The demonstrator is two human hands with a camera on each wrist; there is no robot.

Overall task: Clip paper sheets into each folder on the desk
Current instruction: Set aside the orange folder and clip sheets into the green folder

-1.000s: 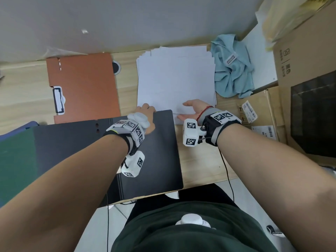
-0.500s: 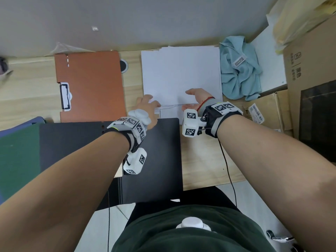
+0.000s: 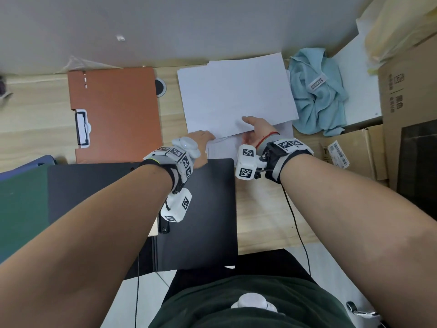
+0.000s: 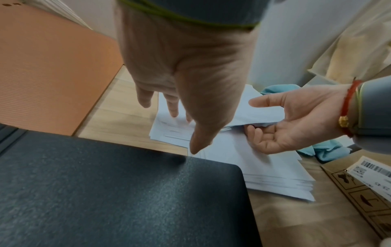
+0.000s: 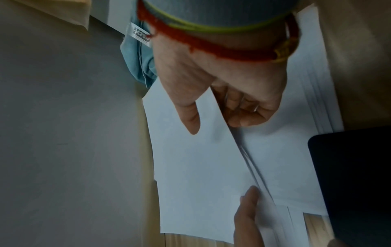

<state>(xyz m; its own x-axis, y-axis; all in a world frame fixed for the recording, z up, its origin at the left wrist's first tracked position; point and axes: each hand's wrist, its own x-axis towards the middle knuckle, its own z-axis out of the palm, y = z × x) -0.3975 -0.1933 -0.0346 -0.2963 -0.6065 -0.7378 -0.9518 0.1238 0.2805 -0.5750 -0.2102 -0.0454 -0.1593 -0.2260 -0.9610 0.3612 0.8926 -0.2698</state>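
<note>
White paper sheets (image 3: 236,100) are held lifted at their near edge above the paper stack (image 4: 264,167), which lies on the wooden desk (image 3: 264,209) at about 12 o'clock from the person. The lifted sheets are pinched by the right hand (image 3: 256,129) at their near right corner, the thumb laid on top and the curled fingers (image 5: 245,115) tucked beneath, as is seen in the right wrist view. The left hand (image 3: 201,143) is placed at the near left part of the same paper, its fingers (image 4: 143,98) stretched out fairly straight and pointed down onto the sheets; it is shown touching the paper's edge, nothing being gripped by it. A black folder (image 3: 201,209) is laid closed just near of the stack, at about 6 o'clock from it, its far right corner being just beside the stack's near edge. An orange clipboard folder (image 3: 115,114) with a clip (image 3: 82,129) on its left side is set at 9 o'clock from the paper. A green folder (image 3: 21,209) is partly covered by the black one at the left. A crumpled light-blue cloth (image 3: 316,95) is seen at 3 o'clock from the sheets, with cardboard boxes (image 3: 406,95) beyond it.
</note>
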